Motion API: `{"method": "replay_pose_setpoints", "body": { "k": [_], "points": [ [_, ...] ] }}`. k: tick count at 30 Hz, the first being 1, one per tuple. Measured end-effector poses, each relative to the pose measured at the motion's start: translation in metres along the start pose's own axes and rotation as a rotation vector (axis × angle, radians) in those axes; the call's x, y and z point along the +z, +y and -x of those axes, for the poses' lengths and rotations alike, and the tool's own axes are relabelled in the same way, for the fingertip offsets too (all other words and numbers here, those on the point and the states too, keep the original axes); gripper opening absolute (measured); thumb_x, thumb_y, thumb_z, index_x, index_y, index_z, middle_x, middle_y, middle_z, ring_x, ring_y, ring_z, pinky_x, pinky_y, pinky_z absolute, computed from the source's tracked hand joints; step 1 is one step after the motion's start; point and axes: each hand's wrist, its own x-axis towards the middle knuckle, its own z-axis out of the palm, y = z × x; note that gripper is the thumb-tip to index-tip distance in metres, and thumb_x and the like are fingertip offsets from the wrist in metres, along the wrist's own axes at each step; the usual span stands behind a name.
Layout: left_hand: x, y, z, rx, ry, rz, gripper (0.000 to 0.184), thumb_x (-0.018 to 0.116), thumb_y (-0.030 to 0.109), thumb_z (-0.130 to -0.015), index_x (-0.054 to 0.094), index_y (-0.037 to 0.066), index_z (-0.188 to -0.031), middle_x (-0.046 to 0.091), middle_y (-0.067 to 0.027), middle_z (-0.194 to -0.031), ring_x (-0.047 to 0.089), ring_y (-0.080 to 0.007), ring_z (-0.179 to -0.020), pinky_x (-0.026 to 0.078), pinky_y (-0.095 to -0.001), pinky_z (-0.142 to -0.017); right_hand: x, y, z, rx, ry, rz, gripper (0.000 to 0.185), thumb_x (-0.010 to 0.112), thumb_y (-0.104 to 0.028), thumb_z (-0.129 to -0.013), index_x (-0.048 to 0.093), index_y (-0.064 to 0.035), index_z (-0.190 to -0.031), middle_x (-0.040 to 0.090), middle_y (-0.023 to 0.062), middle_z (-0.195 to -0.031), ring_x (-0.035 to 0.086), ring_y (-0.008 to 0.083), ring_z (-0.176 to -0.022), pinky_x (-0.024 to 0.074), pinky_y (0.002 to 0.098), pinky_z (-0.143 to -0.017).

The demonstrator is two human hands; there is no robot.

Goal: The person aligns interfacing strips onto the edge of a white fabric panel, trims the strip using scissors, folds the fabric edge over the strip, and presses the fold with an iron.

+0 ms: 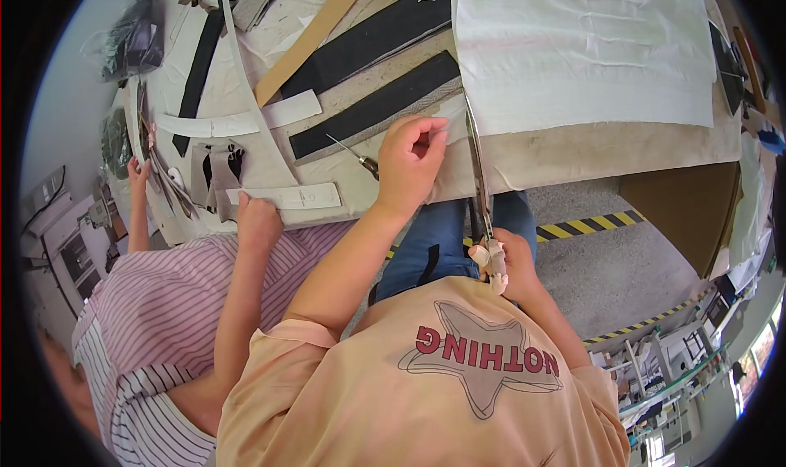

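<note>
My right hand [516, 258] is closed around the wrapped handles of long metal scissors [480, 172]. Their blades point away from me over the table edge, with the tips at the left edge of a large white cloth [581, 58]. My left hand [413, 160] is raised just left of the blades, thumb and forefinger pinched on a small pale flap of the white cloth [452, 115]. Beside its wrist lies an awl [367, 164] with a dark handle. Black fabric strips [377, 103] lie beyond that hand.
At left, a co-worker in a striped top [188, 303] rests a hand [258, 220] on a white paper template [299, 197]. A brown strip [315, 37] and another white template [237, 123] lie on the table [573, 160]. A brown board [679, 209] stands below the right edge.
</note>
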Motion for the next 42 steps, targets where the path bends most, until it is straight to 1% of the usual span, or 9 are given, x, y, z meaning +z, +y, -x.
{"method": "replay_pose_setpoints", "body": {
  "k": [9,22,25,27,31,33,35,38,42],
  "points": [
    [-0.004,-0.006,0.001,0.015,0.001,0.051,0.011,0.069,0.001,-0.083,0.069,0.000,-0.094,0.063,-0.0076,-0.096,0.064,-0.0130,-0.074,0.053,-0.0238,-0.065,0.004,-0.004,-0.003,0.135,-0.019,-0.201,0.037,0.078,-0.027,-0.085,0.051,-0.0046,-0.072,0.052,-0.0004,-0.059,0.049,0.0071,-0.052,0.0402,0.0270,-0.047],
    [-0.003,-0.007,0.002,0.028,0.006,0.115,0.009,0.069,0.000,-0.083,0.070,0.000,-0.092,0.062,-0.0064,-0.094,0.063,-0.0114,-0.073,0.052,-0.0226,-0.063,0.001,0.007,-0.011,0.066,0.004,-0.100,0.038,0.079,-0.027,-0.083,0.051,-0.0037,-0.072,0.053,0.0012,-0.058,0.049,0.0072,-0.049,0.0386,0.0274,-0.044],
    [-0.004,-0.009,0.003,0.031,0.000,0.110,0.009,0.069,-0.001,-0.083,0.069,0.000,-0.092,0.062,-0.0063,-0.094,0.062,-0.0111,-0.073,0.052,-0.0227,-0.063,-0.003,0.004,-0.012,-0.041,-0.037,0.097,0.016,0.071,-0.009,-0.085,0.056,-0.0037,-0.082,0.055,0.0002,-0.064,0.055,0.0071,-0.052,0.0464,0.0247,-0.046],
    [-0.006,-0.008,0.004,0.032,-0.002,0.107,0.010,0.069,-0.001,-0.083,0.069,0.000,-0.092,0.062,-0.0062,-0.094,0.062,-0.0110,-0.073,0.052,-0.0228,-0.064,-0.003,0.006,-0.013,0.001,-0.045,0.046,0.016,0.071,-0.009,-0.085,0.056,-0.0036,-0.082,0.055,0.0003,-0.064,0.055,0.0070,-0.052,0.0465,0.0247,-0.047],
    [-0.013,0.002,0.007,0.146,-0.026,0.012,0.012,0.069,0.001,-0.082,0.068,0.002,-0.094,0.062,-0.0071,-0.092,0.061,-0.0131,-0.069,0.050,-0.0236,-0.059,-0.002,0.002,-0.013,0.093,-0.046,-0.089,0.022,0.073,-0.014,-0.083,0.055,-0.0035,-0.080,0.054,0.0012,-0.063,0.054,0.0072,-0.053,0.0443,0.0263,-0.047],
    [-0.026,0.022,0.008,0.104,-0.184,-0.183,0.013,0.070,0.004,-0.081,0.068,0.004,-0.094,0.062,-0.0081,-0.094,0.061,-0.0185,-0.072,0.049,-0.0276,-0.062,0.000,-0.003,-0.011,0.115,-0.018,-0.154,0.036,0.078,-0.026,-0.082,0.052,-0.0034,-0.073,0.052,0.0025,-0.059,0.050,0.0081,-0.052,0.0394,0.0294,-0.047],
    [-0.040,0.026,0.003,0.084,-0.258,-0.284,0.014,0.071,0.005,-0.080,0.068,0.005,-0.094,0.062,-0.0086,-0.094,0.061,-0.0211,-0.074,0.049,-0.0295,-0.064,-0.002,-0.004,-0.008,0.074,-0.021,-0.086,0.035,0.079,-0.025,-0.082,0.052,-0.0032,-0.074,0.052,0.0034,-0.060,0.051,0.0092,-0.053,0.0398,0.0302,-0.048],
    [-0.060,0.015,-0.023,0.373,0.055,-0.643,0.014,0.073,0.011,-0.079,0.067,0.008,-0.092,0.062,-0.0088,-0.096,0.060,-0.0289,-0.084,0.048,-0.0365,-0.072,-0.013,-0.002,-0.001,-0.012,-0.027,0.057,0.035,0.079,-0.025,-0.081,0.053,-0.0027,-0.074,0.053,0.0051,-0.060,0.052,0.0112,-0.055,0.0405,0.0317,-0.050],
    [-0.080,0.004,-0.047,0.291,0.127,-0.788,0.016,0.074,0.016,-0.080,0.066,0.009,-0.092,0.063,-0.0075,-0.098,0.058,-0.0322,-0.094,0.047,-0.0407,-0.079,-0.031,0.006,0.019,0.001,-0.066,0.239,0.020,0.076,-0.010,-0.075,0.057,-0.0055,-0.077,0.056,0.0024,-0.066,0.050,0.0127,-0.059,0.0409,0.0283,-0.055]
  ]
}}
